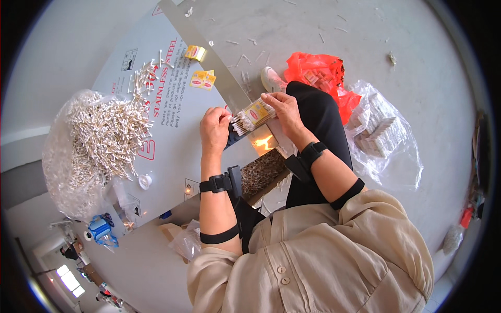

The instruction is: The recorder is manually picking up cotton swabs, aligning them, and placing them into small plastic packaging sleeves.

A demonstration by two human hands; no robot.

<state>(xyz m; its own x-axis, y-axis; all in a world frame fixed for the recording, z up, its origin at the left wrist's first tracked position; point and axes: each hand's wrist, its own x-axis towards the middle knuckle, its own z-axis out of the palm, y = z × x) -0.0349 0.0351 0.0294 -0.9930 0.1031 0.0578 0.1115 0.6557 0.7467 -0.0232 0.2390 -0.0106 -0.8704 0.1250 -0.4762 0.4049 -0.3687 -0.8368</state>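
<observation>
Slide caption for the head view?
Left hand and right hand at a swab packet, near a table bearing heaped swabs.

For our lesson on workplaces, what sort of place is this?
Probably a small packing workshop: loose cotton swabs heaped on a table, a swab packet in the right hand, and white packs in a clear bag on the floor.

the yellow-labelled swab packet (pixel 257 113) is held aslant.
</observation>
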